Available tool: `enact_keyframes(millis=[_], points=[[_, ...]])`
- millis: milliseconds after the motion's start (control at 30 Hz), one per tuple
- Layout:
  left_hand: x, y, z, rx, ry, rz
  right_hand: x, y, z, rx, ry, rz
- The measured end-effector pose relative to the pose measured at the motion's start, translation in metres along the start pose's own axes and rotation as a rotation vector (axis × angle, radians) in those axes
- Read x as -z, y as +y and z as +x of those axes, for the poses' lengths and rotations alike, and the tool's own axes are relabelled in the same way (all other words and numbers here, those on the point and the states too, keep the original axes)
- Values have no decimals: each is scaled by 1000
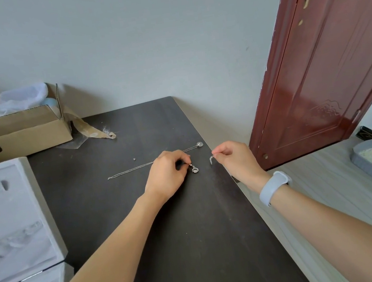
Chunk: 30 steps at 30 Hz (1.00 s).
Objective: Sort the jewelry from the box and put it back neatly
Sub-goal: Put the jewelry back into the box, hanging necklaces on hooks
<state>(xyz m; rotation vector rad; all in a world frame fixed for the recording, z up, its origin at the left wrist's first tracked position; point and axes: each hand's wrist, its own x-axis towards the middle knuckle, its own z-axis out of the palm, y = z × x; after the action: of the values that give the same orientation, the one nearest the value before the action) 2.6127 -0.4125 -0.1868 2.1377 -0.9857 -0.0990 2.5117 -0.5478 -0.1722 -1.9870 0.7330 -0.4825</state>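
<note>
Now both hands pinched on one pendant chain (pixel 195 168): left hand (pixel 166 176) by the pendant, right hand (pixel 233 158) at its tail.

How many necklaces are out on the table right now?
2. One chain lies stretched across the table, ending in a round pendant. One with a heart pendant is held between both hands. More may sit in the white box.

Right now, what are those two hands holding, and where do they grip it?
A thin silver necklace: the left hand pinches it just above the heart pendant, the right hand pinches its chain end.
</note>
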Motion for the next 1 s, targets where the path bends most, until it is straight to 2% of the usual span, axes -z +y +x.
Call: enact_keyframes(millis=[233,367,500,600,700,867,1000], points=[[8,-6,-17,0,94,50,4,-9,11,67,-16,-23],[6,-7,-33,-3,41,269,-8,-15,18,83,-41,-6],[0,-4,-45,0,-108,516,-20,-7,10,139,-23,-232],[-1,0,-46,34,-162,589,-21,1,3,211,5,-310],[-1,3,-48,75,-182,608,-18,0,-7,216,-17,-376],[2,10,-58,162,-227,623,-10,2,-41,270,-148,-699],[20,22,-84,177,-216,555,-6,-7,-78,227,-188,-775]])
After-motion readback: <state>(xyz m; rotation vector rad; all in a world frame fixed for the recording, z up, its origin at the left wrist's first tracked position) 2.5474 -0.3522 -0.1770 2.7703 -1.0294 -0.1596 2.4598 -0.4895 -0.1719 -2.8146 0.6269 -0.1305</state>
